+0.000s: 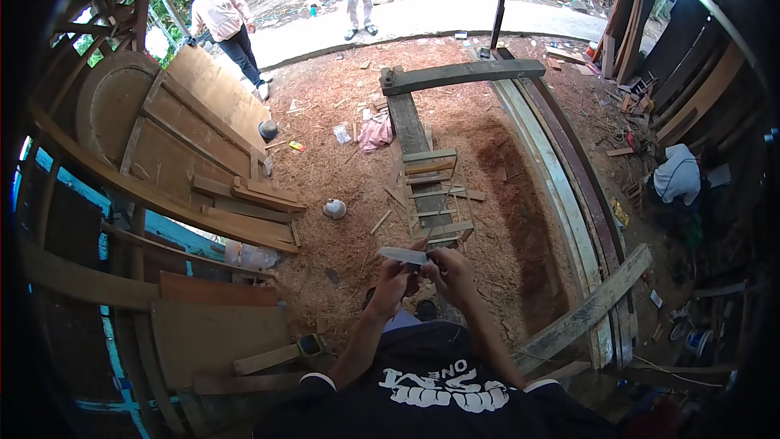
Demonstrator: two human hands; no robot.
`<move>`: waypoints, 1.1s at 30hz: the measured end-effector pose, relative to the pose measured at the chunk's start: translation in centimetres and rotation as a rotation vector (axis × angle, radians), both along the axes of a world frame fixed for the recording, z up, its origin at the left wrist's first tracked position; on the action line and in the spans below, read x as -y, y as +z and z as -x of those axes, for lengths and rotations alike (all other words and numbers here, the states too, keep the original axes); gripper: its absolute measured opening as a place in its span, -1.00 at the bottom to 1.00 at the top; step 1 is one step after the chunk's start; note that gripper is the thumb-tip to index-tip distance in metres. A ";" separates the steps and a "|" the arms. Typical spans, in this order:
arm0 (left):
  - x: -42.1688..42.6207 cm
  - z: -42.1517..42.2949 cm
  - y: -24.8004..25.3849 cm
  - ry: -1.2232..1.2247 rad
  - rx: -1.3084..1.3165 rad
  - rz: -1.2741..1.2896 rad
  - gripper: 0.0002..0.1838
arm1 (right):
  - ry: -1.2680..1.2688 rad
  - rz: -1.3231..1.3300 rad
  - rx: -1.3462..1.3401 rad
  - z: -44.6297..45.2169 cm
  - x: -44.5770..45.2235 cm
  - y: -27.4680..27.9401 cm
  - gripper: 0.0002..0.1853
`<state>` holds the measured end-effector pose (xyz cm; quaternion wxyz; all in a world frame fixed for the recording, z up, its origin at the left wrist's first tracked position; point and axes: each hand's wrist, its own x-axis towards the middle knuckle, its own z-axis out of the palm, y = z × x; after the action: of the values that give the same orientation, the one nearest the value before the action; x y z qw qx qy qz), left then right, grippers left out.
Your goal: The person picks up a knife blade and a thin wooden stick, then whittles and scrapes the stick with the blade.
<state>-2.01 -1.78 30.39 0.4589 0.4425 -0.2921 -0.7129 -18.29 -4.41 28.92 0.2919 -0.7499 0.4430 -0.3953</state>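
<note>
Both my hands are raised in front of my chest, close together. Between them is a flat pale strip (403, 255), held roughly level and pointing left. My left hand (392, 286) has its fingers closed around the strip's underside. My right hand (450, 274) grips its right end, with the fingers bent. What the strip is made of cannot be told. Just beyond my hands, a small wooden frame with slats (439, 232) lies on a long dark plank (409, 126).
Wooden panels (183, 126) lean at left. A white container (334, 209) and a pink cloth (375, 132) lie on shavings. Long boards (552, 187) run along the right. Two people stand at the far edge; another person (677, 175) crouches at right.
</note>
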 end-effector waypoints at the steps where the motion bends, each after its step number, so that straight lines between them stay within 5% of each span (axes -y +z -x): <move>1: -0.1 -0.1 -0.2 -0.015 -0.016 -0.019 -0.52 | 0.029 0.016 -0.029 0.3 0.3 -0.1 -0.75; 5: -0.5 -1.3 -0.9 -0.056 -0.036 -0.052 -0.50 | 0.117 0.202 -0.004 0.3 1.2 0.8 -0.73; 26: 0.7 -1.4 1.4 -0.065 -0.263 -0.119 -0.52 | 0.028 0.269 -0.154 1.5 3.0 1.0 -0.66; 29: 0.0 -2.6 2.0 -0.118 -0.290 -0.056 -0.53 | -0.331 0.168 -0.034 5.4 5.2 -1.7 -0.71; 30: -0.9 -2.9 1.7 -0.108 -0.265 -0.081 -0.54 | -0.378 0.269 -0.271 7.2 5.7 0.2 -0.72; 33: -1.3 -2.7 1.0 -0.068 -0.216 -0.096 -0.56 | -0.333 0.332 -0.175 6.9 5.4 1.7 -0.70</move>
<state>0.66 -0.44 31.35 0.4415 0.3744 -0.2215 -0.7848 -25.20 -9.82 30.62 0.0561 -0.7356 0.5132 -0.4386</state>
